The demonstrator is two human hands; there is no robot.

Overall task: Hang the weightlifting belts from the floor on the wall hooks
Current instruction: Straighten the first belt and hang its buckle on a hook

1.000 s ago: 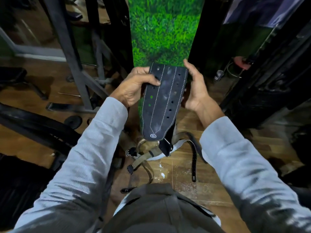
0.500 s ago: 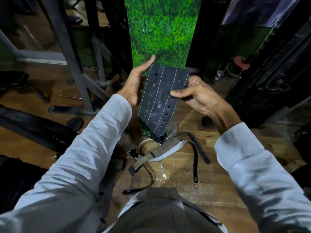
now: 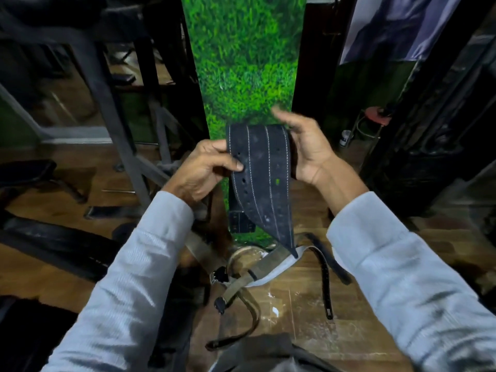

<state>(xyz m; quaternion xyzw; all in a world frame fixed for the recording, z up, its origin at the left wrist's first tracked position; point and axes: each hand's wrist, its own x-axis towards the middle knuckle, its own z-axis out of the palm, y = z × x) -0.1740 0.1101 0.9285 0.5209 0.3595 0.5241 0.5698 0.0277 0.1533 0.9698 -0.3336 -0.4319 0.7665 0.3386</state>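
A wide black weightlifting belt [image 3: 264, 181] with white stitching and rows of holes hangs folded in front of me, its pointed tip down near the floor. My left hand [image 3: 204, 170] grips its left edge, thumb across the front. My right hand [image 3: 306, 146] lies flat along the belt's right edge with the fingers straight and blurred. Below, on the wooden floor, lie a tan belt [image 3: 249, 275] with a white lining and buckles, and a thin black belt [image 3: 326, 280]. No wall hooks show.
A green grass-print wall panel [image 3: 241, 63] rises straight ahead between dark pillars. A grey metal machine frame [image 3: 107, 103] and black benches [image 3: 53, 242] stand on the left. Dark gym equipment [image 3: 429, 157] fills the right. A red stool [image 3: 378, 116] stands far right.
My left hand went from open fingers behind the belt to gripping its left edge. My right hand let go of its pinch and opened against the right edge. The belt has dropped slightly and straightened.
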